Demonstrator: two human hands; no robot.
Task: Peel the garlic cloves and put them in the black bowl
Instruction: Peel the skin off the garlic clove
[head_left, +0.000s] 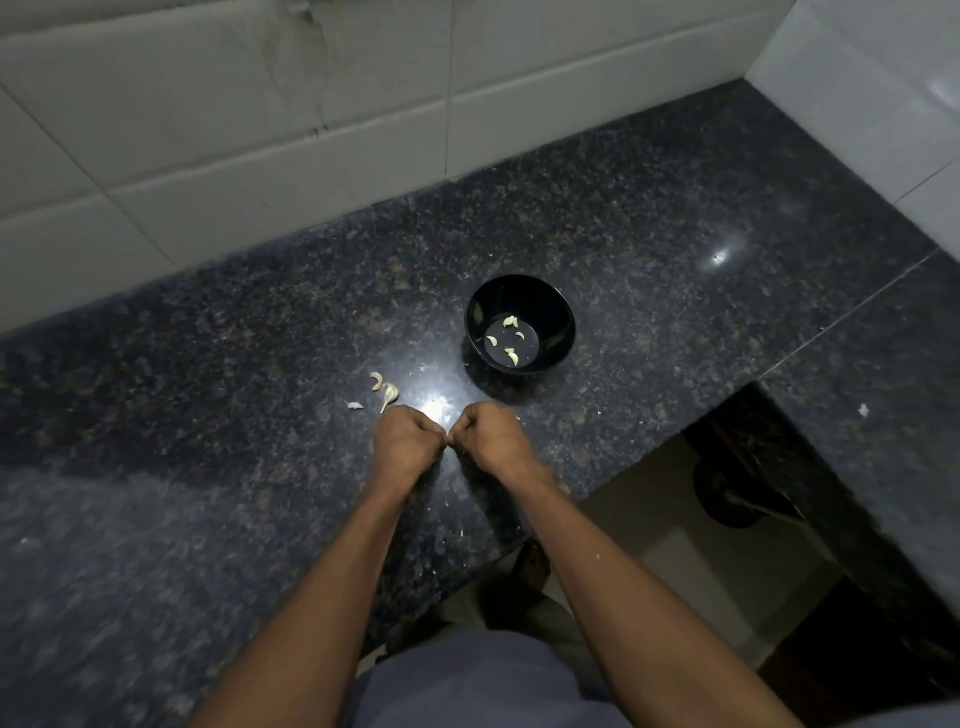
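A black bowl (540, 299) stands on the dark granite counter and holds several peeled garlic cloves (511, 356). Left of the bowl lie a few unpeeled garlic pieces (388, 392) and a scrap of skin (355, 405). My left hand (402, 441) and my right hand (491, 439) meet just in front of those pieces, fingers curled, fingertips together between the two fists. They seem to pinch something small there, most likely a garlic clove, but the fingers hide it.
The granite counter (208, 415) runs along a tiled wall (260, 130) at the back and turns along the right side. Its front edge drops to the floor at lower right. Small flecks of skin (863, 410) lie scattered on the counter.
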